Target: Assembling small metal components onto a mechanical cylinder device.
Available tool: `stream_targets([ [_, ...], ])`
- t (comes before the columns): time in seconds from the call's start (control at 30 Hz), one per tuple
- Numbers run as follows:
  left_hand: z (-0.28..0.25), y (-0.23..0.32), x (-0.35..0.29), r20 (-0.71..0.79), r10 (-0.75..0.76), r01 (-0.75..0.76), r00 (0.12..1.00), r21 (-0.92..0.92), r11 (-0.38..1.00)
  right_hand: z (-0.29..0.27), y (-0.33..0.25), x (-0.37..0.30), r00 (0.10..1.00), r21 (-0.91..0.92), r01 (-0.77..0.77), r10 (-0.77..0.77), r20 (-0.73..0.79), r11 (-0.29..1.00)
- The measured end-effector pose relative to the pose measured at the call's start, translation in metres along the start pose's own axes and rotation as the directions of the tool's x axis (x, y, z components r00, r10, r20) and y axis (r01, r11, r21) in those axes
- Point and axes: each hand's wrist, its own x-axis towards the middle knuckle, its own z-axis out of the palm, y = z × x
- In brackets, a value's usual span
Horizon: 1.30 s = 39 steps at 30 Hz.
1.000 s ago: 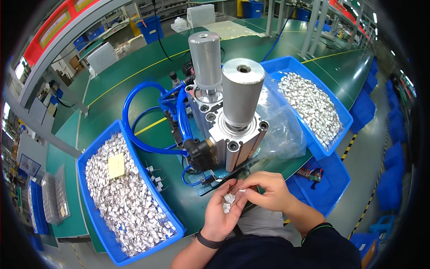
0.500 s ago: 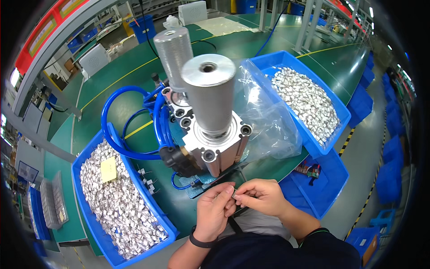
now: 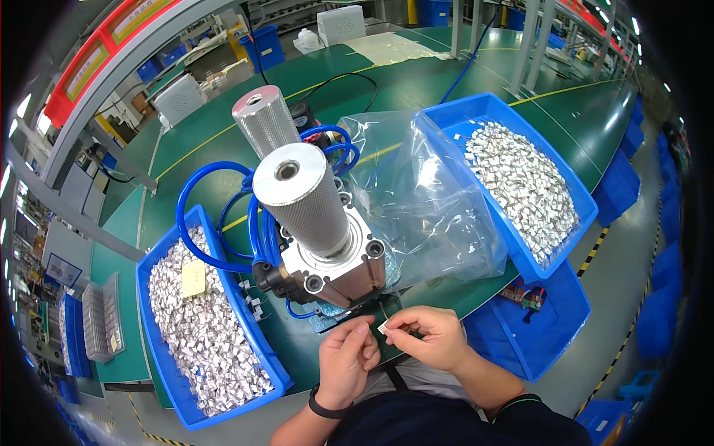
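Note:
My right hand pinches a small white-and-silver piece between thumb and fingertips, near the front edge of the green table. It resembles the many small pieces in the trays. Just left of it, my left hand is closed, its thumb and forefinger together and its other fingers curled; whether anything is between them is hidden. A small gap parts the two hands. Right in front of them stands a metal pneumatic device with a tall knurled cylinder on top.
A blue tray of small pieces, with a yellow note on them, lies at left. Another full blue tray is at right, above a blue bin. A clear plastic bag and blue hoses flank the device.
My hands have drawn slightly apart, and the small piece now shows in my right fingertips. The whole view has shifted, with the trays lying a little further right in it.

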Motion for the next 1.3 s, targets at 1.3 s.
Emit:
stream_targets([
  [1.3,-0.016,-0.019,0.004,-0.039,0.038,-0.038,0.999,0.008,0.999,0.003,0.023,0.024,0.985,0.162,-0.156,0.165,-0.045,0.974],
])
